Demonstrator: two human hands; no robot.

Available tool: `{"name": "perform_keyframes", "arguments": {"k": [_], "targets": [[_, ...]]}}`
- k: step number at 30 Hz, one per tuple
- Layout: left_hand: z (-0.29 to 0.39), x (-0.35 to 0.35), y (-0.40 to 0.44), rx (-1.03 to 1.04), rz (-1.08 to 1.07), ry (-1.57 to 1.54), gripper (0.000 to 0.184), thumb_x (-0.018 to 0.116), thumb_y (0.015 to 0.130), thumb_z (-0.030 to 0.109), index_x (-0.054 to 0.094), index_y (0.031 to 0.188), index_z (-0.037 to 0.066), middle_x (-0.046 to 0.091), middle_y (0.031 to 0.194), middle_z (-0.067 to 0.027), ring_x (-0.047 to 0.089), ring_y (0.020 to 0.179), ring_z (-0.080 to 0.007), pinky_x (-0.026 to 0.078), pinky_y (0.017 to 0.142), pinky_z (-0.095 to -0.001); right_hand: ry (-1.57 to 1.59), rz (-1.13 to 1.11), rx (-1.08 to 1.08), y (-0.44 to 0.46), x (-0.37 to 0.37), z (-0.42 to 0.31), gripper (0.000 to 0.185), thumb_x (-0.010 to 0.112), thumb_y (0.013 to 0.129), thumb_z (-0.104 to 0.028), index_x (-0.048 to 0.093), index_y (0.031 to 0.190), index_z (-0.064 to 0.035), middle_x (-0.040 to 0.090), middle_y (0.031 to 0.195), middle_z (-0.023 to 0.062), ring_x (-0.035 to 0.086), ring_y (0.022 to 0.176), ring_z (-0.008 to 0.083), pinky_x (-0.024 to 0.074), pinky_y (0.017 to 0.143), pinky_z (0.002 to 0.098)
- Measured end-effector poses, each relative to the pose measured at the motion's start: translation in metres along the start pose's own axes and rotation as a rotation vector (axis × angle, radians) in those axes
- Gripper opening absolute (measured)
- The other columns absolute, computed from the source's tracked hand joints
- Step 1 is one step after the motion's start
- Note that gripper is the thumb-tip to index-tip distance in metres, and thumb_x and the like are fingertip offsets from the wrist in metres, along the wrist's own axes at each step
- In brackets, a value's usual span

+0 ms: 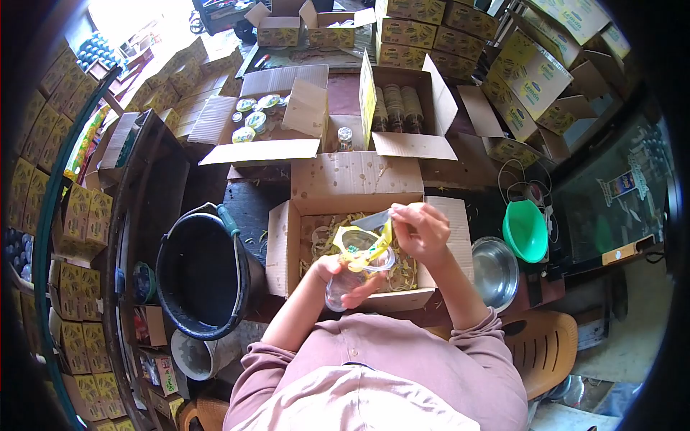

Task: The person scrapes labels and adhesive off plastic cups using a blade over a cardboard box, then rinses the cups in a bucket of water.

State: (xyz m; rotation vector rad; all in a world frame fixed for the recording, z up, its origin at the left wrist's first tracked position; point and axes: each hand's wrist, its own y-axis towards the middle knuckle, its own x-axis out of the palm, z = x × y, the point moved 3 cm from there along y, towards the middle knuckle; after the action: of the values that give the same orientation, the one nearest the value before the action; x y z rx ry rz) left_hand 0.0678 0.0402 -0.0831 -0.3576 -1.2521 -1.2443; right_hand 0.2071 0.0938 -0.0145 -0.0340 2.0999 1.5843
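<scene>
My left hand [328, 269] is wrapped around a clear plastic cup [335, 295], tilted above an open cardboard box [282, 248]. The fingers of my right hand [422, 231] are pinched on a yellow printed film strip [383, 243], part of which is see-through. From those fingertips the strip runs down to the cup's rim and loops over its mouth. Whether the strip is still attached to the rim, I cannot tell. Yellow scraps [325, 246] and pale rings lie in the box below.
A black bucket [167, 287] stands at the left; a green bowl [524, 231] and metal bowl [494, 271] are at the right. Behind are a carton of lidded cups [246, 134], a carton of stacked cups [410, 109] and a small glass [344, 139]. Printed cartons [528, 75] are stacked around.
</scene>
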Motion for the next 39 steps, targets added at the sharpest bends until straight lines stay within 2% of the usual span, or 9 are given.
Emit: {"name": "perform_keyframes", "arguments": {"k": [3,5,8,11,16,23,30,33,39], "targets": [[0.026,-0.013,-0.016,-0.104,0.392,0.663,0.059,0.071,0.069,0.027,0.039,0.113,0.005,0.056,0.081,-0.0111,0.057,0.070,-0.0153,0.046,0.061,-0.0263,-0.028,-0.009,0.091,-0.002,-0.010,0.010,0.032,0.066,0.063,0.010,0.059,0.091,-0.0040,0.064,0.071,0.0060,0.059,0.055,0.0156,0.0476,0.052,0.0252],[0.048,-0.007,-0.025,-0.128,0.715,1.411,0.057,0.070,0.069,0.024,0.039,0.113,0.006,0.056,0.087,-0.0104,0.057,0.083,-0.0170,0.046,0.072,-0.0305,-0.074,-0.047,0.146,-0.010,-0.015,0.020,0.035,0.066,0.064,0.008,0.059,0.096,-0.0052,0.062,0.070,0.0059,0.058,0.057,0.0168,0.0469,0.053,0.0271],[0.058,0.003,-0.038,0.056,1.020,1.863,0.064,0.067,0.062,0.015,0.036,0.117,0.004,0.052,0.098,-0.0145,0.054,0.092,-0.0251,0.043,0.083,-0.0338,-0.247,-0.288,0.228,-0.031,-0.018,0.038,0.040,0.063,0.066,0.005,0.057,0.104,-0.0073,0.058,0.068,0.0067,0.056,0.058,0.0208,0.0461,0.054,0.0309],[0.058,0.018,-0.035,0.249,1.072,1.991,0.062,0.064,0.064,0.009,0.036,0.119,0.003,0.050,0.105,-0.0166,0.052,0.094,-0.0298,0.044,0.082,-0.0364,-0.339,-0.531,0.357,-0.051,-0.015,0.042,0.041,0.063,0.066,0.005,0.057,0.105,-0.0078,0.058,0.071,0.0081,0.057,0.062,0.0225,0.0477,0.056,0.0301],[0.057,0.028,-0.029,0.308,1.006,2.149,0.061,0.065,0.062,0.008,0.039,0.117,0.004,0.050,0.105,-0.0157,0.051,0.094,-0.0331,0.043,0.082,-0.0388,0.141,-0.339,0.759,-0.033,-0.023,0.008,0.045,0.061,0.065,0.008,0.057,0.107,-0.0077,0.063,0.074,0.0087,0.061,0.064,0.0168,0.0492,0.060,0.0296],[0.051,0.039,-0.017,0.128,0.976,2.304,0.060,0.067,0.058,0.009,0.045,0.114,0.008,0.051,0.104,-0.0131,0.050,0.094,-0.0318,0.042,0.083,-0.0391,-0.073,-0.622,0.418,-0.015,-0.001,-0.020,0.049,0.061,0.069,0.000,0.050,0.116,-0.0067,0.056,0.068,0.0102,0.057,0.063,0.0249,0.0476,0.059,0.0348],[0.047,0.035,-0.037,0.218,1.145,2.176,0.060,0.069,0.058,0.008,0.044,0.112,0.007,0.051,0.103,-0.0138,0.051,0.095,-0.0319,0.042,0.082,-0.0387,-0.026,-0.390,0.692,-0.024,-0.012,-0.009,0.053,0.060,0.068,0.005,0.050,0.118,-0.0093,0.062,0.076,0.0110,0.060,0.066,0.0242,0.0491,0.060,0.0329],[0.042,0.028,-0.045,0.327,1.170,2.056,0.062,0.071,0.059,0.005,0.041,0.113,0.005,0.052,0.103,-0.0142,0.053,0.095,-0.0303,0.043,0.082,-0.0372,0.014,-0.260,0.745,-0.033,-0.022,-0.005,0.052,0.062,0.066,0.008,0.053,0.115,-0.0060,0.062,0.069,0.0072,0.058,0.059,0.0125,0.0474,0.057,0.0247],[0.034,0.031,-0.039,0.470,1.153,2.058,0.073,0.077,0.056,0.002,0.029,0.112,0.005,0.054,0.102,-0.0117,0.056,0.094,-0.0247,0.044,0.082,-0.0336,0.134,-0.086,0.986,-0.064,-0.021,-0.008,0.045,0.064,0.068,0.007,0.056,0.111,-0.0063,0.062,0.069,0.0060,0.057,0.059,0.0094,0.0462,0.056,0.0226]]}}
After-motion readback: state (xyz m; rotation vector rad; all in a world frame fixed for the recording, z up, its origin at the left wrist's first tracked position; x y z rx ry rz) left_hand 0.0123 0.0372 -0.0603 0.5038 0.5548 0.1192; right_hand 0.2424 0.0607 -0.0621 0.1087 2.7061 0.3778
